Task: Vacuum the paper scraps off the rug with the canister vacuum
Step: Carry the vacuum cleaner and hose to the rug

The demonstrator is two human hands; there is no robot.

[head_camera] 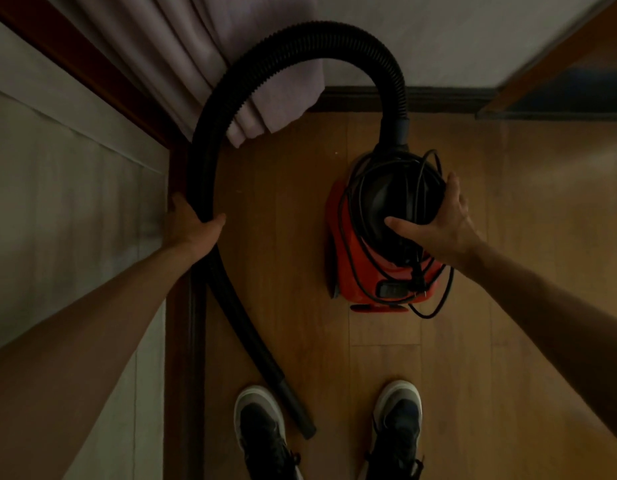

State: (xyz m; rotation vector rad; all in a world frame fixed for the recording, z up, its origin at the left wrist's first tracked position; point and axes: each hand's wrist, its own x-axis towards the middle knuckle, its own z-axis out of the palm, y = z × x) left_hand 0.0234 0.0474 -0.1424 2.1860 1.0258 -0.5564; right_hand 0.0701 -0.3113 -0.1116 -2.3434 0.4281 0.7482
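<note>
Barely begun: your left grip [192, 223] curls round the black hose [210, 161], your right grip [442, 216] clasps the top of the red vacuum [376, 261] on the wooden floor [286, 258], cord [435, 306] wound round it, no rug or scraps in view.

**Wood floor: vacuum, hose end, shoes**

Brown plank floor [456, 358], dim light. Red and black canister vacuum [369, 268] sits on it, centre-right. Black hose [251, 341] slants down at left, its smooth end just beside the left shoe [260, 420]. Right shoe [397, 417] is well apart, nearer than the vacuum. A black cord [435, 306] loop spills beside the vacuum's near right corner. Dark baseboard [369, 98] runs along the far edge.
</note>
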